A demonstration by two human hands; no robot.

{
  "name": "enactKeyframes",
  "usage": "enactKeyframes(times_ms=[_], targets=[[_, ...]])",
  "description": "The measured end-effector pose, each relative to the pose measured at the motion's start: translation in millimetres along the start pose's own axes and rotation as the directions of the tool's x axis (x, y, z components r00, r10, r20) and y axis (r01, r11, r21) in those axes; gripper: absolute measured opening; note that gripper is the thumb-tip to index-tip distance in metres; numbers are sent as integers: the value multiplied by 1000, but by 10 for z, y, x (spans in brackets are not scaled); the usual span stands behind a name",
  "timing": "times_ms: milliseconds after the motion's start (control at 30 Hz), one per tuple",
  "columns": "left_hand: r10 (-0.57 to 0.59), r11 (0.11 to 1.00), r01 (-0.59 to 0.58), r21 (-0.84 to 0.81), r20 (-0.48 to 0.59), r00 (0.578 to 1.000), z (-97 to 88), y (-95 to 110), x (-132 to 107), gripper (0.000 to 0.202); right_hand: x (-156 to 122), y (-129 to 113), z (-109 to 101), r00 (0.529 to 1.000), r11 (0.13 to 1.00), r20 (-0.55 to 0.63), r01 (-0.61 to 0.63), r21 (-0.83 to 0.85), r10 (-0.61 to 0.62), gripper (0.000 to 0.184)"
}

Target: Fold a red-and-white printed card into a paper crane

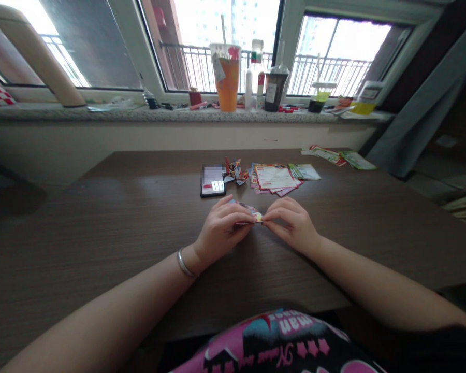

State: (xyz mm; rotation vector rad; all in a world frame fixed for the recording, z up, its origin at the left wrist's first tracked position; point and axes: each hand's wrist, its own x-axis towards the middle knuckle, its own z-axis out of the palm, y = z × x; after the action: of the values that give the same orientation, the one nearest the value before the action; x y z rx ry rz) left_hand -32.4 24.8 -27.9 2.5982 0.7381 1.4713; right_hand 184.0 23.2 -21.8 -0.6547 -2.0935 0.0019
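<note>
Between my two hands is a small piece of colourful printed paper (258,217), held just over the brown table (140,223). My left hand (225,223) is closed on its left part, thumb below and fingers on top, covering much of it. At the paper's right end, my right hand (291,220) pinches the edge between thumb and fingertips. Just beyond my left hand lie a phone (213,181) with its screen lit and some folded colourful paper pieces (236,170). A stack of printed sheets (275,176) lies beyond my right hand.
Green and red printed papers (330,155) lie at the table's far right. On the windowsill (171,115) stand a large orange drink cup (228,77), a dark drink cup (275,90), bottles (252,83) and a yellow-lidded container (363,106). A grey curtain (419,109) hangs at right.
</note>
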Motion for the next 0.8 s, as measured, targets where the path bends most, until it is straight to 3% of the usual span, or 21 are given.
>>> enactKeyframes(times_ms=[267, 433, 800], targets=[[7, 990, -10, 140, 20, 1000, -12, 9, 6, 7, -2, -21, -43, 990, 962, 108, 116, -248, -91, 4], [26, 976, -37, 217, 53, 998, -9, 20, 10, 2, 0, -33, -20, 992, 971, 90, 110, -214, -92, 5], [-6, 985, 6, 171, 3, 1000, -2, 16, 12, 3, 3, -26, -4, 999, 995, 43, 25, -98, -21, 11]])
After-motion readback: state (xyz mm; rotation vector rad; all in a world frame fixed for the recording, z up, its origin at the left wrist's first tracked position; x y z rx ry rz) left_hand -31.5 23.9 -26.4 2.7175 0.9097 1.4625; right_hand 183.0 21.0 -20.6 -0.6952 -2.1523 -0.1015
